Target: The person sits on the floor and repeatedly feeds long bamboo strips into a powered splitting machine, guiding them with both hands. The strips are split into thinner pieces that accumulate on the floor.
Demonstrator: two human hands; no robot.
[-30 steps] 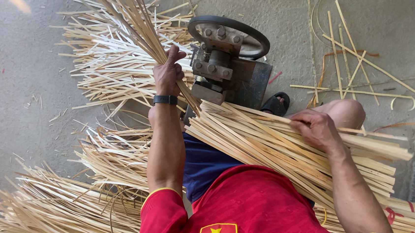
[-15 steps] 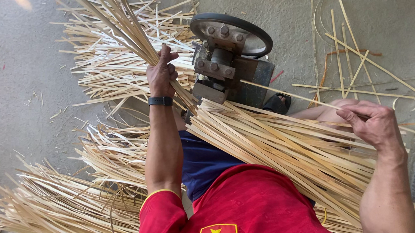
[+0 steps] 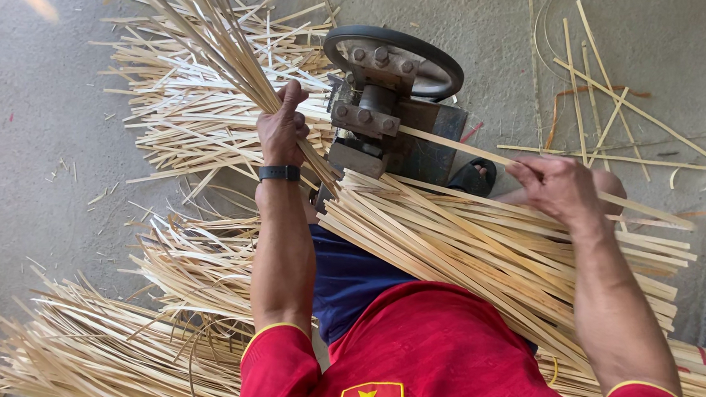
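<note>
- The left hand (image 3: 282, 128) is clenched around a thick sheaf of thin pale bamboo strips (image 3: 215, 41), which fans up and away toward the top edge of the concrete floor (image 3: 20, 132); a black band (image 3: 279, 173) sits on that wrist.
- The lower end of the gripped sheaf runs down past the fist and ends just beside the grey metal splitting machine with a black hand wheel (image 3: 391, 95).
- The right hand (image 3: 558, 186) is pinched shut on a single long flat bamboo strip (image 3: 458, 144) — the strip runs from the machine's body out to the fingers and on past them to the right.
- Under the right forearm lies a big bundle of flat bamboo slats (image 3: 491, 246), resting across the person's lap and slanting toward the floor's bottom right corner.
- The person wears a red shirt with yellow trim (image 3: 415, 353) and blue shorts (image 3: 346, 270).
- A dark sandal (image 3: 473, 179) shows just beside the machine, touching its lower right side as far as can be told.
- More pale strips lie in loose heaps on the floor — a spread pile (image 3: 195, 110) behind the left hand, another heap (image 3: 105, 361) along the bottom left.
- A few scattered strips and curled offcuts (image 3: 607, 120) lie on the floor at the upper right, well apart from the heaps.
</note>
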